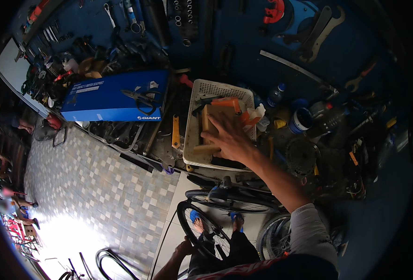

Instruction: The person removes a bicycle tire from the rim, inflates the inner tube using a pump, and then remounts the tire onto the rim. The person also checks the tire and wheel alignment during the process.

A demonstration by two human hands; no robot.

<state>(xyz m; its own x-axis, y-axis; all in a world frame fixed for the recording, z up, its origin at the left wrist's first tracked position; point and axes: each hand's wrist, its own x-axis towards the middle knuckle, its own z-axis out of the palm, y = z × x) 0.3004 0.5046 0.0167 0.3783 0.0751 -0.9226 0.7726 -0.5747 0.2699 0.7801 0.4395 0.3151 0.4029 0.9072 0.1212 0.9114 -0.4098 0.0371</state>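
Head view: at six o'clock, a bicycle wheel (180, 217) is grasped by the left hand (184, 248), its fingers curled around the tyre. Near the centre, a brown box (212, 111) is covered by the right hand (229, 139), fingers spread wide across it; whether it is firmly gripped cannot be told. The box is held within a cream basket (186, 148), toward twelve. It is best taken by opposite sides and kept level, so that the orange piece (228, 101) beside it is not snagged, while the wheel is kept steady. Beyond, scissors (144, 99) are laid on a long blue box (108, 99) at ten, and spanners (326, 41) are hung between one and two.
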